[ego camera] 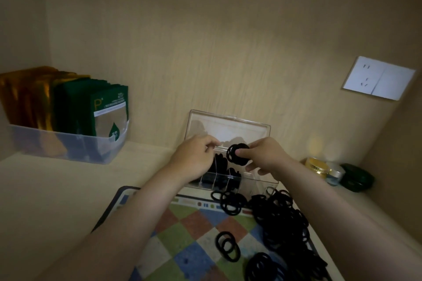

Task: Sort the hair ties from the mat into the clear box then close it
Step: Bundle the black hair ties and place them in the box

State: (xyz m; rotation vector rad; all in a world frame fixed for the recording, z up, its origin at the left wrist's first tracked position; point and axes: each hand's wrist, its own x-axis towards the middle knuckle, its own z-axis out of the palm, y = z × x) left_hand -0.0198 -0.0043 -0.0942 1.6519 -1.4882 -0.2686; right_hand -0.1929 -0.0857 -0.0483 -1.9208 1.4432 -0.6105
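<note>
Right hand [262,158] pinched a bundle [237,154] of black ties between thumb and fingers above the box [259,186], probably to drop it into a free compartment. Left hand [196,155] was curled over the box's left side, perhaps steadying it; whether it gripped anything could not be told. The lid [228,125] stood open against the wall, giving access; the left compartments held ties. Most ties [280,217] lay heaped on the mat [182,235] just in front, on the worktop [57,189].
</note>
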